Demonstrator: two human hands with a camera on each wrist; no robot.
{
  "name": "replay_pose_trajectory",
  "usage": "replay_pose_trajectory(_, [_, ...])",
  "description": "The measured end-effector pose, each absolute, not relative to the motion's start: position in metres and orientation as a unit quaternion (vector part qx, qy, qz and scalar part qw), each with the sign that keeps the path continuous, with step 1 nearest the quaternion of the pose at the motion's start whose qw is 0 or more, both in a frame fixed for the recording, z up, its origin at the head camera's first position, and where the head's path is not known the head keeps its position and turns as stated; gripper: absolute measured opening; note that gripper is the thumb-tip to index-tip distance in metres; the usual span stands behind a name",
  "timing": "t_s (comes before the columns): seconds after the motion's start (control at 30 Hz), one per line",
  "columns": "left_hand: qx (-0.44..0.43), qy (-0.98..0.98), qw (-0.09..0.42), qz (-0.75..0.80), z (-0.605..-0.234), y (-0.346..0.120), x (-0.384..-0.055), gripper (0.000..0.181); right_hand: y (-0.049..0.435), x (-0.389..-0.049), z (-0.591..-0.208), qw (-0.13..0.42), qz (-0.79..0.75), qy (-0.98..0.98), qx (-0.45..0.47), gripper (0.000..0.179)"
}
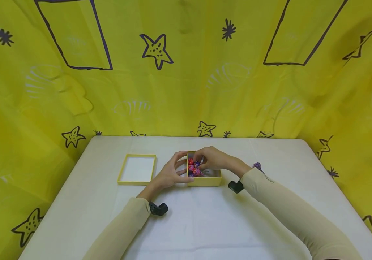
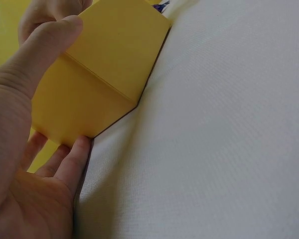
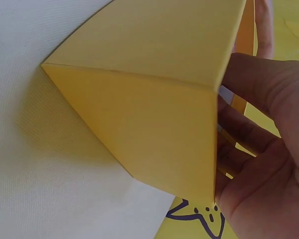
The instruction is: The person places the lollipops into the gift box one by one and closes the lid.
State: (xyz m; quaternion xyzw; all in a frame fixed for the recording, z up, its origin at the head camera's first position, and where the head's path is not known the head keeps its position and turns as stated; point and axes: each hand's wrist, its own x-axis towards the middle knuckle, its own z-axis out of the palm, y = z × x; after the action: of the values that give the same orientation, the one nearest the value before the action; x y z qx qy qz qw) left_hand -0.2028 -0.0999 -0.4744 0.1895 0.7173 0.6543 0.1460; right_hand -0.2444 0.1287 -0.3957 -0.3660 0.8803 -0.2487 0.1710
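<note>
A yellow box (image 1: pixel 204 182) stands on the table, holding several round lollipops (image 1: pixel 191 168) in red, pink and purple wrappers at its left end. My left hand (image 1: pixel 169 173) grips the box's left end, thumb at the front corner and fingers spread along the side wall. In the left wrist view, the thumb presses near the top edge of the yellow wall (image 2: pixel 84 94). My right hand (image 1: pixel 213 159) reaches into the box from the right, its thumb and forefinger pinching a purple lollipop (image 1: pixel 197 164). The box wall (image 3: pixel 139 119) hides those fingertips in the right wrist view.
To the left lies a shallow yellow-rimmed lid (image 1: pixel 137 183), its white inside facing up. Another purple-wrapped lollipop (image 1: pixel 257 166) lies on the table beyond my right forearm. A yellow curtain (image 1: pixel 186 90) with dark drawings hangs behind the white table (image 1: pixel 199 224).
</note>
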Motion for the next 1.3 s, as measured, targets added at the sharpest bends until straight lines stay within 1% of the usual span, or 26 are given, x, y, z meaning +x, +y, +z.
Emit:
replay_pose_trajectory(0.77, [0.197,0.711,0.146,0.659,-0.475,-0.101,-0.202,0.1,0.131,-0.243,-0.39,0.169,-0.227,0.88,-0.382,0.023])
replay_pose_trajectory(1.13, [0.194,0.716,0.146,0.655,-0.476,-0.1,-0.202,0.1,0.143,-0.241,-0.377,0.153,-0.221,0.886,-0.379,0.029])
replay_pose_trajectory(1.3, [0.195,0.719,0.144,0.652,-0.475,-0.1,-0.202,0.101,0.153,-0.237,-0.367,0.131,-0.234,0.883,-0.386,0.032])
